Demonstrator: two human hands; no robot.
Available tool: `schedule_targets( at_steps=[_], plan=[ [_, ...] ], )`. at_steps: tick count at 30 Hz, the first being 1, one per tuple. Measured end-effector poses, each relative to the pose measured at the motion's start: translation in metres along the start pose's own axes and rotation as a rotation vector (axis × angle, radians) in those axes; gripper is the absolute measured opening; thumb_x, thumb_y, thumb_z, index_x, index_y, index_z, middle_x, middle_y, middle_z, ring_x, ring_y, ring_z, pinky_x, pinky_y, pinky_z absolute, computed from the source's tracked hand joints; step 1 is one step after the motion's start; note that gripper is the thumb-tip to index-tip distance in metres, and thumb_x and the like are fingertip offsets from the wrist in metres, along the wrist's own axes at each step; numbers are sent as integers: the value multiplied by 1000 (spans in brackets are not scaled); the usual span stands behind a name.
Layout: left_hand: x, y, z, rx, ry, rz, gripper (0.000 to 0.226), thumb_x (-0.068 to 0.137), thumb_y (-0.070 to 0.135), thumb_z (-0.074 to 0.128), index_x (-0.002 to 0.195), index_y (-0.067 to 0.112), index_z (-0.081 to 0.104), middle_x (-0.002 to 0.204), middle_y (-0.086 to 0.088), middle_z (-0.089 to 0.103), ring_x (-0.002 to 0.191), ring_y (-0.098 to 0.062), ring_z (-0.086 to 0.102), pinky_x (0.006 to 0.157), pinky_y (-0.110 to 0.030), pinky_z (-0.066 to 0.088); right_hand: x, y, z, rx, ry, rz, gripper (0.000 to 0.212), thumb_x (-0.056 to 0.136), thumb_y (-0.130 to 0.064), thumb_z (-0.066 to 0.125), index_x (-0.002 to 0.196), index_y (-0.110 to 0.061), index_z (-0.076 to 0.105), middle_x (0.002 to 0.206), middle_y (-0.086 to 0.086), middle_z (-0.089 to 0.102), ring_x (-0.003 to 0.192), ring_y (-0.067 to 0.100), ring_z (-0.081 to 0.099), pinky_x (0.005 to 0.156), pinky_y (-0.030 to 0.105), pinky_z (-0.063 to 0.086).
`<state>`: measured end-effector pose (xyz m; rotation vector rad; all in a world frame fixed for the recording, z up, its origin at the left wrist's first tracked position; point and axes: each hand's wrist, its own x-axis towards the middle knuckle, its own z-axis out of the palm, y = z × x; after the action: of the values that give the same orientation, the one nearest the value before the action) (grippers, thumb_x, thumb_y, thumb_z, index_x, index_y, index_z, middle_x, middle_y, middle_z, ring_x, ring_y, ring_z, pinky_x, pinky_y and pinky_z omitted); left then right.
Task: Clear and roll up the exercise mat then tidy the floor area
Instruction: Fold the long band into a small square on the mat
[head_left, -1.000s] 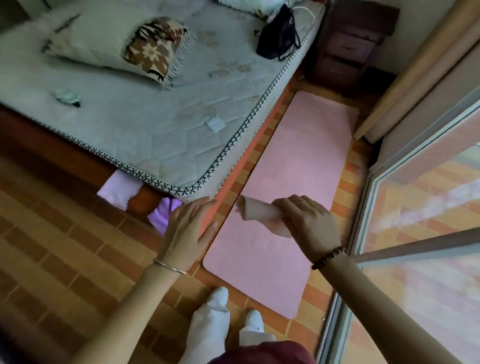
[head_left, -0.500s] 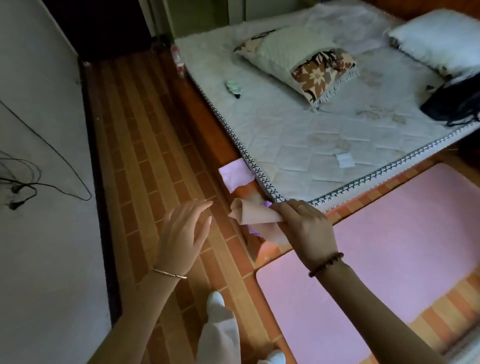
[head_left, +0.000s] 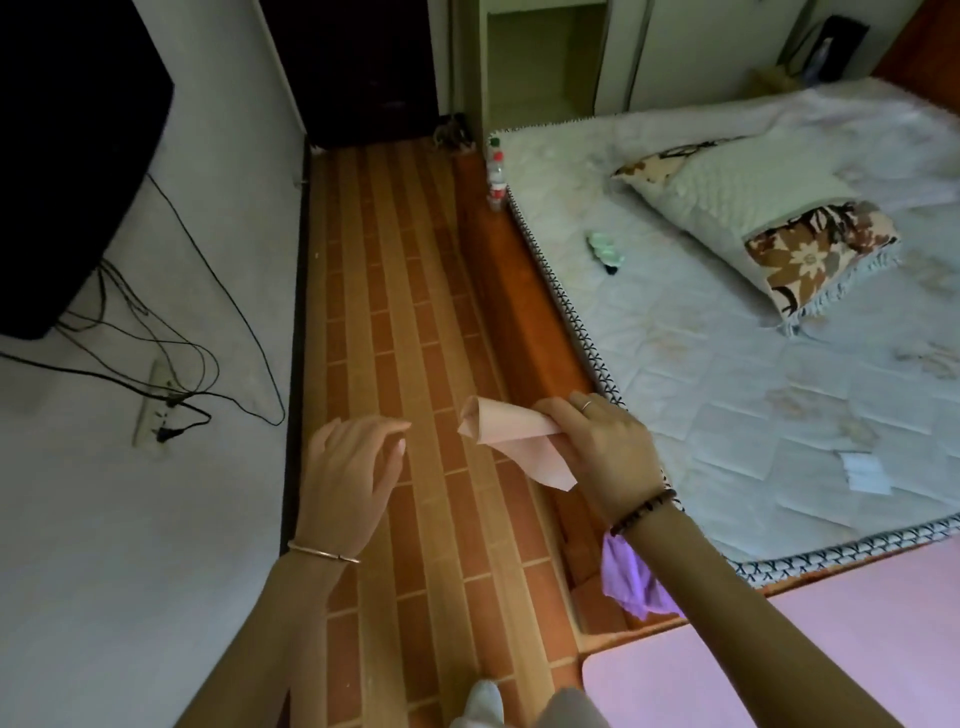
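My right hand (head_left: 602, 452) grips a rolled-up pale pink cloth (head_left: 511, 436), held in the air above the floor beside the bed. To the left of it my left hand (head_left: 350, 467) hovers with fingers apart, holding nothing. The pink exercise mat (head_left: 779, 670) lies flat on the floor at the lower right, partly covered by my right forearm. A purple cloth (head_left: 631, 577) hangs at the bed frame's corner, just beside the mat's near end.
A mattress (head_left: 727, 374) on an orange frame fills the right, with a patterned pillow (head_left: 763, 228) and a small green item (head_left: 605, 249) on it. Bottles (head_left: 496, 174) stand at its far corner. Cables and a power strip (head_left: 153, 405) hang on the left wall. Brick-patterned floor (head_left: 405, 312) runs ahead.
The view has swung left from the mat toward the floor strip and wall. My right hand has kept hold of the rolled cloth; the left hand has stayed free beside it.
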<state>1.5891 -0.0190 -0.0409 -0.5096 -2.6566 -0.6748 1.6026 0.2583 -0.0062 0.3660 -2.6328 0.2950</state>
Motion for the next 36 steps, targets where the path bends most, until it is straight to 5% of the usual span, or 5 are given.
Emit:
schedule_targets(
  at_steps=[17,25,36],
  plan=[
    [212,-116,60,101,-14,-192,27,95,34,43,112,23,61,107,2,65,104,-17,59,99,-43,37,255,76,126,108,-136,-95,30,86,-29,39,96,-18,65,82,-1,63,68,21,58,53,22,34],
    [316,-180,77,162,15,-229,31,96,34,39,112,23,63,105,3,65,101,-17,58,96,-39,33,393,107,189,79,-170,-177,14,88,-20,56,100,-18,63,85,-1,62,72,19,57,55,29,46],
    [492,-323,97,164,44,-246,32,94,36,41,107,20,65,101,3,68,95,-19,62,96,-41,35,588,123,299,76,-201,-170,17,88,-23,56,104,-19,61,90,0,63,79,20,59,61,34,51]
  ],
)
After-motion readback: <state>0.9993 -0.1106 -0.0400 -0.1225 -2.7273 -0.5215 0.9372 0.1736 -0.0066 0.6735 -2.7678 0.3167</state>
